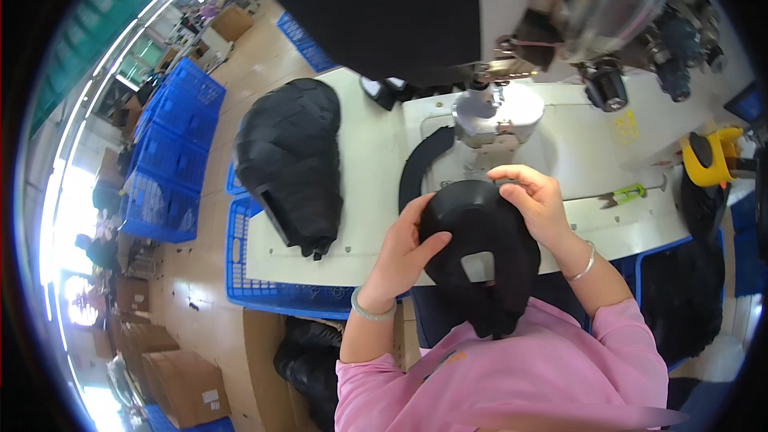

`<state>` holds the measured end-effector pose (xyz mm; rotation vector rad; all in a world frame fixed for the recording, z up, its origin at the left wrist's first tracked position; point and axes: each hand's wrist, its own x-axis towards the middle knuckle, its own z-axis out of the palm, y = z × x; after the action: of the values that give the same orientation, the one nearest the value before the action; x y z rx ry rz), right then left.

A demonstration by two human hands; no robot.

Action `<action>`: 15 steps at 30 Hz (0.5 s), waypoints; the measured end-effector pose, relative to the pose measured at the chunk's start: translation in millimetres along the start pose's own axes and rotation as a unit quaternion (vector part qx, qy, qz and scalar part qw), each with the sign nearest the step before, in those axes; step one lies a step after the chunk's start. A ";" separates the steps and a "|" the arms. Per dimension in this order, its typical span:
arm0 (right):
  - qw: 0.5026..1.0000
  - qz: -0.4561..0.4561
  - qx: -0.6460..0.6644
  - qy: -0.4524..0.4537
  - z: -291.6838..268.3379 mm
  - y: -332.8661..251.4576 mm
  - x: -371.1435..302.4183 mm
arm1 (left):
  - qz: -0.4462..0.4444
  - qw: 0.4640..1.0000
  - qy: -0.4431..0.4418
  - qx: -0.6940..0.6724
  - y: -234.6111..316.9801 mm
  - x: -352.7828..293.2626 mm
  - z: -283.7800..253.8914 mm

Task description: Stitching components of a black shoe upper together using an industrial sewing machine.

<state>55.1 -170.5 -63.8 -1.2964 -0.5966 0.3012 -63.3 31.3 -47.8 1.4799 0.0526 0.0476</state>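
Both my hands are at a black, rounded fabric piece [480,220] with an opening in its middle, in front of the sewing machine. Its narrow lower end points toward my body. My left hand [408,252] grips its left side, thumb on top and fingers partly hidden beneath. At the upper right edge, my right hand [534,202] holds it with the thumb against the rim and the fingers bent. The sewing machine's needle area and metal bed [498,116] stand just beyond. A curved black strip [418,164] lies left of the bed, partly behind the piece.
Stacked black pieces [292,152] lie on the white table [368,184] to the left. Green-handled snips [624,196] and a yellow-handled tool [708,158] are at right. Blue crates [172,160] stand left, with cardboard boxes [186,388] below. A blue basket [288,300] sits under the table edge.
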 end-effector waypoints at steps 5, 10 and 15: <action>0.986 0.009 -0.165 -0.031 -14.5 -8.3 -23.5 | 0.120 0.885 0.369 0.255 30.7 -39.0 -91.7; 0.970 0.045 -0.226 0.070 -74.6 -11.7 -58.3 | 0.014 0.701 0.515 0.493 37.5 -22.0 -198.1; 0.833 0.043 -0.467 0.292 -174.7 -23.3 -107.2 | 0.352 0.669 0.508 0.413 27.4 29.7 -233.4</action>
<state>64.6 -374.3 -93.7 -2.2420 -0.1206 -0.3845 -48.8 267.7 -41.7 2.1117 0.4556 1.6985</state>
